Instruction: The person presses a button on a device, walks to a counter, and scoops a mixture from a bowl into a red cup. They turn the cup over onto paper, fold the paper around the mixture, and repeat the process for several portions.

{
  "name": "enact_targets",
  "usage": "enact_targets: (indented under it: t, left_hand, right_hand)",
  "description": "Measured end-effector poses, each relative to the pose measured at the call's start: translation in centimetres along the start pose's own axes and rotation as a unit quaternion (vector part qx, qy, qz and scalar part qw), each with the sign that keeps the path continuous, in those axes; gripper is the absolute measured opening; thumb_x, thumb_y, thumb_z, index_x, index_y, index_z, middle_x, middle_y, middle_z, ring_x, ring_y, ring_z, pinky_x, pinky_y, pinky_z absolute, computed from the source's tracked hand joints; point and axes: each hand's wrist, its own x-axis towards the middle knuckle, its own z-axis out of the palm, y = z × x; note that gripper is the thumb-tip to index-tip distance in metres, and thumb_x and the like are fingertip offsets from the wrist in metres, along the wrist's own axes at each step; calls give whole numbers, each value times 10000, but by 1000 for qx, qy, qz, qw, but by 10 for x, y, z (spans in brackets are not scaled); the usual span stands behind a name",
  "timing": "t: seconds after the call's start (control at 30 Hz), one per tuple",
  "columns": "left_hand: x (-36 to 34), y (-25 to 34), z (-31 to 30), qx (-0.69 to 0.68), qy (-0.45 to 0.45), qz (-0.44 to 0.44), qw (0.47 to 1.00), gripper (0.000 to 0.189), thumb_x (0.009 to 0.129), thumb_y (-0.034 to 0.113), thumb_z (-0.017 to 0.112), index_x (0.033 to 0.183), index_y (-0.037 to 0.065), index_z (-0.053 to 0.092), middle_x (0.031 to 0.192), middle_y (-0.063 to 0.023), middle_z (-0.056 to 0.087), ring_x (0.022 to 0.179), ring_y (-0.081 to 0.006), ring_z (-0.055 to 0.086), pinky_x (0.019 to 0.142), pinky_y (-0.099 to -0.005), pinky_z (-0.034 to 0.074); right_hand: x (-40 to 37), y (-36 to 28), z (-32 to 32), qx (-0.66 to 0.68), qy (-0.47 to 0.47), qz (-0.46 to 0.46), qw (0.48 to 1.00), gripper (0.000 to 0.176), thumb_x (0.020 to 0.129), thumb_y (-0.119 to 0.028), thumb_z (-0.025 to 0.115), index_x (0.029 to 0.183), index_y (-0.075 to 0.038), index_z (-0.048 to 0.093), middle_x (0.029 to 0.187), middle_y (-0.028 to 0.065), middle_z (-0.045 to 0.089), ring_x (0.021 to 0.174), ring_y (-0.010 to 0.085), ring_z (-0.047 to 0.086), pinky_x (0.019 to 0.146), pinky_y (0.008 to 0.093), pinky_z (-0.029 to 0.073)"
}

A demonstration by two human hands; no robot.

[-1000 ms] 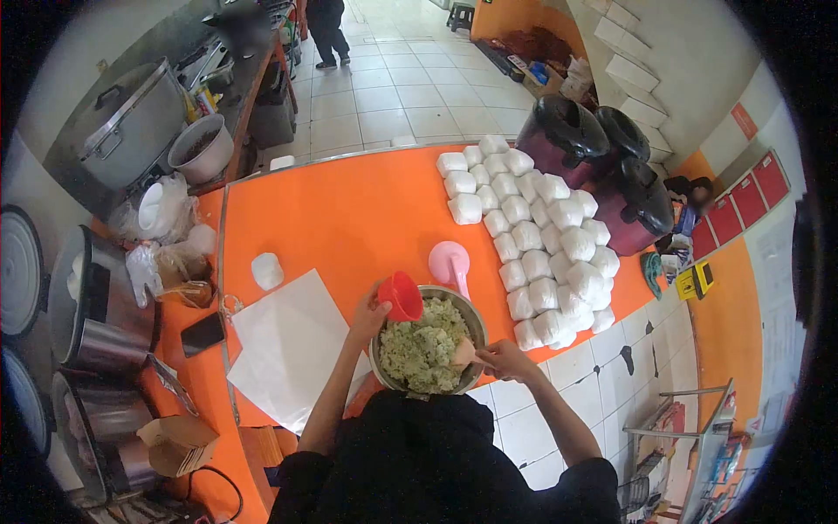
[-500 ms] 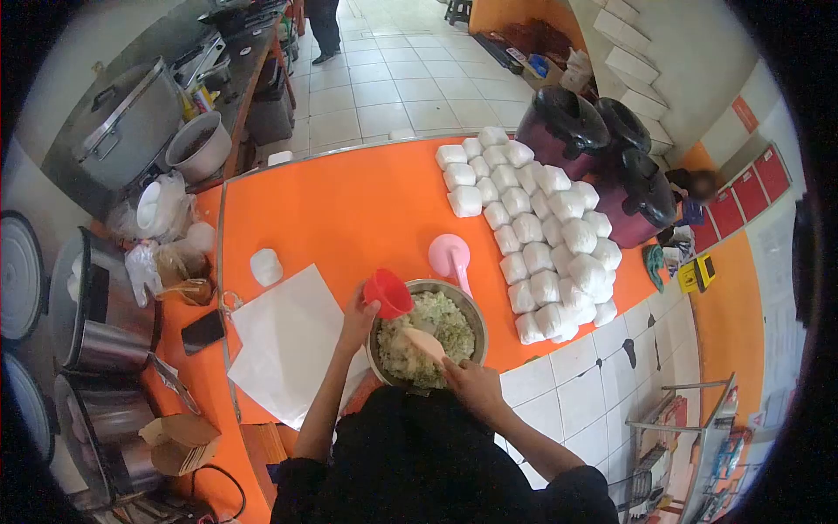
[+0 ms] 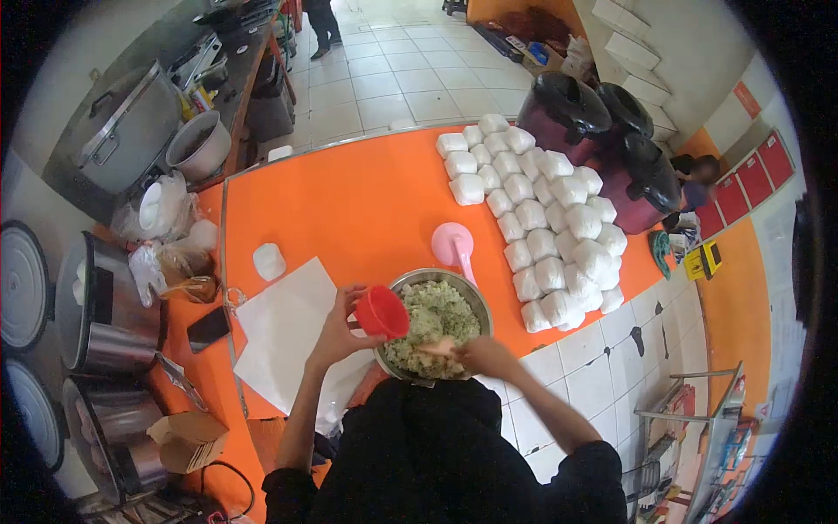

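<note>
A metal bowl (image 3: 485, 313) at the front edge of the orange table holds a pale green and white rice-like food (image 3: 436, 310). My left hand (image 3: 339, 330) grips a red cup (image 3: 382, 312) over the bowl's left rim; its inside is hard to see. Fingers of my right hand (image 3: 489, 356) are wrapped round a light-coloured paddle (image 3: 439, 348), whose blade rests in the food near the bowl's front side. A pink ladle or scoop (image 3: 451, 243) lies just behind the bowl. White paper sheets (image 3: 292, 323) are spread left of it.
Many white wrapped bundles (image 3: 541, 244) are piled on the right. Dark purple containers (image 3: 567, 113) stand behind them. One bundle (image 3: 269, 261) and a phone (image 3: 208, 329) lie left. Large pots (image 3: 109, 306) line the left side. A person's legs (image 3: 323, 26) show at the back; another person (image 3: 698, 179) is far right.
The paddle has moved towards the front of the bowl and lies lower in the food. My right hand has shifted right, while the red cup has moved slightly left and down.
</note>
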Motion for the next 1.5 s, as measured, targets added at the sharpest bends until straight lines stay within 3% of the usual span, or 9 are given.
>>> enact_targets:
  t: [0.1, 0.3, 0.4, 0.6, 0.83, 0.97, 1.17, 1.37, 1.5]
  left_hand:
    - [-10, 29, 4, 136, -65, 20, 988, 877, 617, 140, 787, 1326, 73, 274, 1253, -144, 395, 1166, -279, 428, 916, -381, 445]
    - [-16, 22, 20, 365, -51, 86, 925, 867, 616, 136, 756, 1339, 70, 281, 1275, -186, 373, 1155, -377, 411, 949, -393, 400]
    - [-9, 7, 31, 356, -76, 29, 931, 882, 616, 134, 756, 1347, 68, 267, 1299, -183, 358, 1163, -368, 413, 945, -395, 405]
    - [-3, -17, 45, 329, -77, 44, 940, 901, 609, 114, 751, 1355, 55, 248, 1345, -191, 324, 1189, -361, 398, 958, -404, 392]
    - [2, -29, 56, 351, -76, 56, 932, 904, 611, 83, 740, 1356, 23, 233, 1359, -211, 302, 1192, -380, 384, 967, -399, 383]
    - [-1, -23, 58, 344, -70, 37, 936, 904, 603, 68, 738, 1352, 15, 236, 1346, -216, 318, 1130, -390, 432, 938, -408, 399]
    - [-2, -21, 58, 334, -79, 40, 938, 904, 598, 51, 732, 1360, 56, 247, 1323, -189, 368, 1076, -390, 468, 913, -412, 412]
    - [1, -21, 48, 334, -121, 73, 932, 877, 623, 142, 738, 1361, 95, 268, 1339, -161, 376, 1104, -361, 471, 923, -407, 410]
    - [2, -3, 45, 376, -148, 16, 915, 848, 650, 223, 734, 1356, 95, 282, 1357, -146, 361, 1140, -337, 457, 933, -403, 405]
  right_hand:
    - [-23, 16, -62, 89, -7, -59, 994, 266, 875, -265, 504, 1002, -82, 647, 725, 132, 629, 641, 280, 606, 575, 372, 462]
    - [-60, -25, -138, 88, -58, 197, 975, 341, 890, -262, 445, 797, -1, 644, 670, 184, 605, 656, 320, 610, 628, 416, 471]
    - [-32, 39, -73, -87, 100, 19, 991, 279, 866, -229, 495, 782, -2, 634, 574, 120, 575, 466, 199, 558, 495, 341, 449]
    - [3, 35, -111, 237, -95, 172, 952, 301, 883, -242, 480, 766, -21, 646, 527, 30, 524, 375, 106, 450, 375, 271, 385]
    - [36, 66, -87, 331, -183, 74, 923, 303, 847, -332, 557, 812, -54, 671, 549, -1, 524, 451, 55, 461, 374, 229, 355]
    - [27, 24, -68, 129, -48, -44, 990, 261, 811, -272, 562, 771, -35, 666, 589, 137, 582, 529, 220, 565, 511, 360, 449]
    - [-14, -55, -16, 25, 79, 64, 995, 254, 822, -225, 540, 992, -45, 598, 694, 177, 590, 671, 350, 586, 605, 439, 470]
    - [-41, -42, -18, 75, 120, 48, 989, 280, 869, -204, 466, 1093, -74, 572, 797, 190, 617, 770, 360, 612, 665, 457, 484]
    - [-68, -50, -43, 286, 125, 132, 941, 259, 868, -169, 472, 1047, -31, 598, 870, 214, 626, 800, 375, 609, 705, 392, 477]
